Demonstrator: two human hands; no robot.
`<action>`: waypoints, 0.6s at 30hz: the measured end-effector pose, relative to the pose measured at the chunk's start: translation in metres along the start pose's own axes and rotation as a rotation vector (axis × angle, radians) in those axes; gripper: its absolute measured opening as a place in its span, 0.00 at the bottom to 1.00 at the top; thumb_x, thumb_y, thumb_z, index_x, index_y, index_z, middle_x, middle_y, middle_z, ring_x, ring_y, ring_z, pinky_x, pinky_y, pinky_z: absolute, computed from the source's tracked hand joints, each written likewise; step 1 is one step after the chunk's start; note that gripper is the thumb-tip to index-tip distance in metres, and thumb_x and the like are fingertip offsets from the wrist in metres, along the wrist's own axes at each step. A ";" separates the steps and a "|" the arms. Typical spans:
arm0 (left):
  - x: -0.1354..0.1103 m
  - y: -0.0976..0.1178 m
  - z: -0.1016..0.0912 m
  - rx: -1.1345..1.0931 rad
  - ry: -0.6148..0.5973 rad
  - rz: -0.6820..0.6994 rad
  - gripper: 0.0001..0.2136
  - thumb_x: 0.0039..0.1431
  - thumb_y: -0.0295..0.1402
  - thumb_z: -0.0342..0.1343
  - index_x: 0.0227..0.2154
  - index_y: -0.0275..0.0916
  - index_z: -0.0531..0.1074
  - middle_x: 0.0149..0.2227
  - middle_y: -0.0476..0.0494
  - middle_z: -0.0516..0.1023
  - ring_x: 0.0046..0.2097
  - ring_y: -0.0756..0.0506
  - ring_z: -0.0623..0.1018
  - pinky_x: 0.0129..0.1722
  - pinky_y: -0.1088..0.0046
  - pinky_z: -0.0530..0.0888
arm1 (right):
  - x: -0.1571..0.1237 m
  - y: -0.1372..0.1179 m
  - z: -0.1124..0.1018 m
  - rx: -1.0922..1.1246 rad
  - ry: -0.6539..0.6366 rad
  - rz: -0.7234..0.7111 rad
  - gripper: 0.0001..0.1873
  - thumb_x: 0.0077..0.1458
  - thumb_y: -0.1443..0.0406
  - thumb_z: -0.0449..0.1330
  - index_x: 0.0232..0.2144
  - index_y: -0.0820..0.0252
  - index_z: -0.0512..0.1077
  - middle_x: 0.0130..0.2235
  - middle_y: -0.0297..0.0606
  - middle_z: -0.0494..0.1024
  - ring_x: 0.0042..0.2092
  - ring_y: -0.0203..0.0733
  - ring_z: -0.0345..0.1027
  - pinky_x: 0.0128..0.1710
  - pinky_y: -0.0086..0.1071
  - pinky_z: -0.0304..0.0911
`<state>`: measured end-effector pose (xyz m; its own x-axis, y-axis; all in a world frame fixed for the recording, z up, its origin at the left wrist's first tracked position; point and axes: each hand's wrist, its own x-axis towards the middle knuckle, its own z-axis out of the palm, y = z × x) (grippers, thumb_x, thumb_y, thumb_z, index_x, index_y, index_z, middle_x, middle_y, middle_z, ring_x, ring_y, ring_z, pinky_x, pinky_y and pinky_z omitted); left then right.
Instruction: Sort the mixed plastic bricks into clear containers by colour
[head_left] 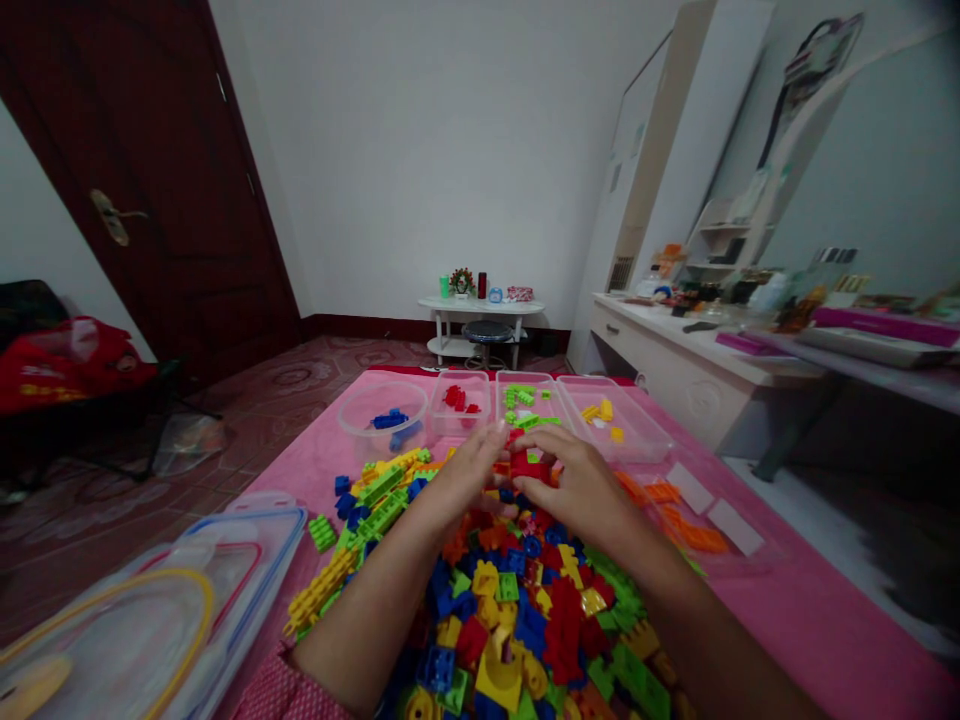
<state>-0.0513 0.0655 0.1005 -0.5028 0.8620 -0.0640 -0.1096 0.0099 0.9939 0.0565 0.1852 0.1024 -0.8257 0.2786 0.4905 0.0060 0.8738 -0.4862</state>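
Note:
Both hands meet over the far side of a big heap of coloured plastic building blocks (525,620). My right hand (566,475) is curled around red building blocks (529,465), thumb below and fingers above. My left hand (476,475) closes in on the same red blocks from the left, its fingertips against them. The fingers partly hide the blocks, so how these are joined cannot be made out. Just beyond stand clear boxes: one with red blocks (455,398), one with green blocks (519,397), one with yellow blocks (602,411).
A round clear tub (352,425) at the left holds blue blocks (390,419). Orange blocks (694,530) and white cards (735,527) lie in a clear tray at the right. Clear lids (247,560) with coloured seals are stacked left. Everything rests on a pink cloth (817,610).

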 end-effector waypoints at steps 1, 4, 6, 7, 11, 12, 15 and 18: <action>-0.001 0.002 0.002 -0.119 -0.082 -0.046 0.28 0.55 0.55 0.46 0.53 0.43 0.64 0.49 0.35 0.71 0.37 0.43 0.77 0.30 0.65 0.77 | -0.001 -0.006 0.000 0.014 0.006 -0.041 0.17 0.46 0.70 0.60 0.41 0.54 0.72 0.42 0.36 0.74 0.43 0.41 0.67 0.42 0.34 0.62; -0.003 0.005 0.002 -0.310 -0.244 -0.111 0.24 0.57 0.52 0.46 0.48 0.41 0.68 0.41 0.37 0.75 0.31 0.47 0.76 0.25 0.70 0.77 | -0.003 -0.018 0.002 0.024 0.041 -0.102 0.19 0.47 0.71 0.61 0.44 0.55 0.71 0.44 0.37 0.73 0.45 0.42 0.66 0.45 0.35 0.62; -0.002 0.005 0.000 -0.365 -0.250 -0.134 0.22 0.58 0.50 0.47 0.46 0.38 0.68 0.38 0.37 0.75 0.29 0.48 0.76 0.24 0.71 0.77 | -0.003 -0.020 0.003 0.031 0.073 -0.117 0.17 0.48 0.71 0.62 0.42 0.55 0.71 0.43 0.37 0.74 0.44 0.41 0.67 0.45 0.35 0.62; -0.001 0.005 -0.001 -0.384 -0.238 -0.142 0.21 0.59 0.49 0.47 0.45 0.37 0.68 0.37 0.37 0.75 0.28 0.48 0.76 0.24 0.70 0.77 | -0.003 -0.021 0.004 0.034 0.084 -0.127 0.16 0.48 0.71 0.62 0.41 0.55 0.71 0.42 0.36 0.74 0.44 0.41 0.67 0.45 0.34 0.62; 0.001 0.005 -0.003 -0.385 -0.177 -0.165 0.17 0.61 0.42 0.46 0.42 0.34 0.69 0.32 0.38 0.76 0.26 0.49 0.76 0.25 0.70 0.77 | -0.003 -0.024 0.000 0.012 0.058 -0.139 0.12 0.51 0.70 0.60 0.40 0.55 0.73 0.41 0.35 0.76 0.44 0.40 0.67 0.46 0.34 0.61; 0.001 0.004 -0.003 -0.376 -0.166 -0.169 0.16 0.61 0.41 0.46 0.41 0.34 0.70 0.29 0.39 0.75 0.25 0.49 0.75 0.24 0.71 0.77 | -0.003 -0.026 -0.002 -0.001 0.035 -0.131 0.12 0.51 0.70 0.60 0.40 0.54 0.73 0.40 0.35 0.76 0.44 0.40 0.67 0.46 0.34 0.61; 0.002 0.003 -0.002 -0.370 -0.124 -0.136 0.13 0.60 0.39 0.49 0.37 0.34 0.71 0.25 0.44 0.72 0.23 0.51 0.72 0.21 0.75 0.75 | -0.004 -0.030 -0.007 -0.041 0.006 -0.107 0.12 0.52 0.71 0.58 0.40 0.54 0.73 0.41 0.35 0.76 0.45 0.41 0.67 0.47 0.35 0.61; 0.004 0.003 -0.003 -0.428 -0.024 -0.059 0.09 0.58 0.34 0.53 0.36 0.34 0.72 0.26 0.46 0.72 0.23 0.54 0.71 0.21 0.79 0.73 | -0.004 -0.031 -0.011 -0.067 0.078 -0.097 0.10 0.53 0.70 0.57 0.38 0.55 0.74 0.44 0.36 0.75 0.46 0.41 0.67 0.47 0.36 0.62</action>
<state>-0.0564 0.0669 0.1034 -0.4652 0.8780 -0.1129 -0.4862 -0.1468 0.8614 0.0656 0.1616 0.1229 -0.7781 0.2195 0.5885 -0.0319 0.9219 -0.3861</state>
